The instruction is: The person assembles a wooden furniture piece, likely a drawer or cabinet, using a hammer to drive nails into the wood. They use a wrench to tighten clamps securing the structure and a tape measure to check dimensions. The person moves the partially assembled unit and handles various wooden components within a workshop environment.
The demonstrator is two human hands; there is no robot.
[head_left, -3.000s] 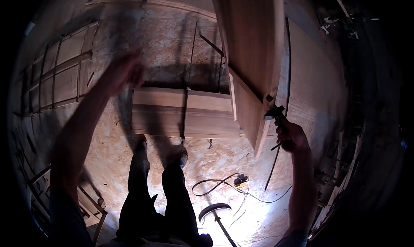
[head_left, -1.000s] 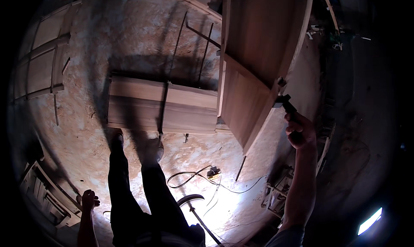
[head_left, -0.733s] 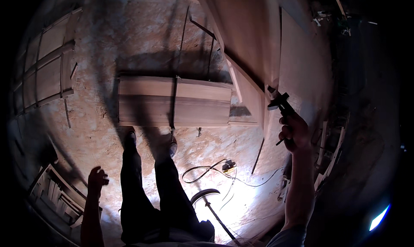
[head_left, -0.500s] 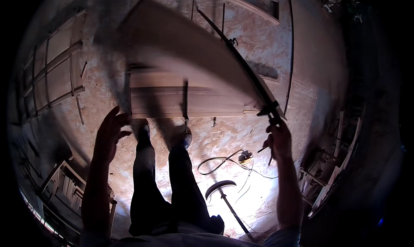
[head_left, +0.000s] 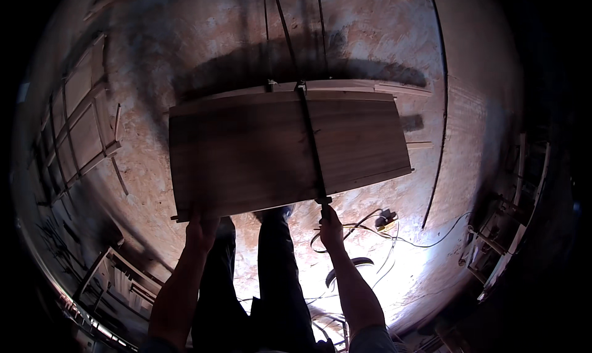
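A wide wooden panel (head_left: 240, 149) hangs before me above the floor, its left end a little nearer to me than its right. Across it runs a dark bar clamp (head_left: 310, 137), from the far edge to the near one. My right hand (head_left: 332, 229) is closed round the clamp's handle (head_left: 325, 206) at the near edge. Closer to the left corner, my left hand (head_left: 201, 229) grips the panel's near edge; its fingertips are lost in shadow. Pale wooden strips (head_left: 370, 86) show past the panel's far side.
Slatted wooden frames (head_left: 83, 115) lie at the left, and a wooden rack (head_left: 123, 279) stands lower left. A small tool with a cable (head_left: 386, 220) rests on the brightly lit floor at right, near a curved dark stand (head_left: 348, 268). More timber (head_left: 509, 229) lies far right.
The panel has swung from a steep tilt to lying nearly level across my front. My right hand came left with the clamp. My open left hand moved right and took hold of the panel's edge.
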